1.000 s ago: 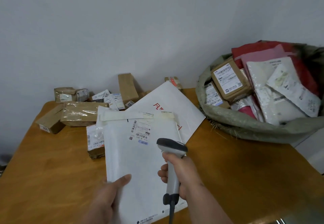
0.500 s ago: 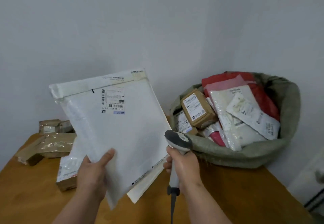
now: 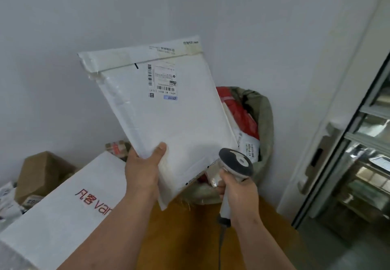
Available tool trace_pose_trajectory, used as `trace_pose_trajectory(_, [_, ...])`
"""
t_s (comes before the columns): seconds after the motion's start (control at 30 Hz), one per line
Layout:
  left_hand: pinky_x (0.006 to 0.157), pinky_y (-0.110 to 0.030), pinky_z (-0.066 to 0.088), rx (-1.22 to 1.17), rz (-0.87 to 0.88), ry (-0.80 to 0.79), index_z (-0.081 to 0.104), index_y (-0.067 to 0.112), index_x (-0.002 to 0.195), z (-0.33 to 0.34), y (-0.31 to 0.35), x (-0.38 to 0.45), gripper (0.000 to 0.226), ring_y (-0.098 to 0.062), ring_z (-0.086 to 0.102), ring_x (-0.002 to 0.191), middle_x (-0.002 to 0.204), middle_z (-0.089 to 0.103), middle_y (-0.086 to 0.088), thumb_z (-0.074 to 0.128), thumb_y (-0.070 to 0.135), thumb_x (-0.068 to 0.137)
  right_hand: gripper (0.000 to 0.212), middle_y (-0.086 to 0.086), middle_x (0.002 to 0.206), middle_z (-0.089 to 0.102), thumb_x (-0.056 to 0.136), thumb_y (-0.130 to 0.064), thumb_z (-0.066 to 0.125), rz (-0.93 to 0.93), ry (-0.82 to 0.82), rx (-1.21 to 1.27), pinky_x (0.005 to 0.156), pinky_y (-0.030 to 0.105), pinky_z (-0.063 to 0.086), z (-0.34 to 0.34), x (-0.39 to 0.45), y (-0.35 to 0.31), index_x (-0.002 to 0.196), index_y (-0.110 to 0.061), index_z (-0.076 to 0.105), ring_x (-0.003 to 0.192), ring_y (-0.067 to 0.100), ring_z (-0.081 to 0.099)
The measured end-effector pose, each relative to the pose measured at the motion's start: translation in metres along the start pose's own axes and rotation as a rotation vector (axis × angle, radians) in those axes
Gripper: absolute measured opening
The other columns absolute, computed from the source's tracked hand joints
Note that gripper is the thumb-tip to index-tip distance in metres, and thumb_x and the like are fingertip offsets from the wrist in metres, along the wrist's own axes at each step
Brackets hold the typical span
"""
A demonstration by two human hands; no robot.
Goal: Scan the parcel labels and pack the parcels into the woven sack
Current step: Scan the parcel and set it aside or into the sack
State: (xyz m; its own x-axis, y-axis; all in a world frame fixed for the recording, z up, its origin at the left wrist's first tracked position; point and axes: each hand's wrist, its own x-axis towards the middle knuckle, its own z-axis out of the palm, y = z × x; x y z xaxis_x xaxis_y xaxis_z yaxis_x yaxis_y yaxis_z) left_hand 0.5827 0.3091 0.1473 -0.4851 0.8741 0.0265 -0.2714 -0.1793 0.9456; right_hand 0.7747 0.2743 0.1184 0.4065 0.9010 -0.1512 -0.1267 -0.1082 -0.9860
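Note:
My left hand grips the lower edge of a large white padded envelope, held up in the air with its barcode label facing me. The envelope hangs in front of the green woven sack, which holds red and white parcels and stands at the table's far right. My right hand holds a grey and white handheld scanner by its handle, just below the envelope's lower right corner.
A big white envelope with red lettering lies on the wooden table at the left. Brown cardboard boxes and small parcels sit behind it by the wall. A glass-fronted door or cabinet stands at the right.
My left hand lifted the white envelope off the table and carried it right, over the sack's mouth. My right hand with the scanner stayed low beside it. The view turned right.

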Motion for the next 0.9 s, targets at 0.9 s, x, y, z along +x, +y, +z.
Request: trace_pose_trajectory(0.9, [0.111,-0.033,0.028,0.427,0.155,-0.058,0.009,0.054,0.152,0.224,-0.118,0.053,0.092,-0.006,0.036,0.131,0.149,0.035,0.024,0.069,0.018,0.092,0.023,0.003,0.110,0.069,0.078,-0.028,0.083,0.159,-0.015,0.069,0.105,0.050,0.048,-0.103,0.226,-0.044,0.091,-0.031,0.063,0.106,0.028,0.064])
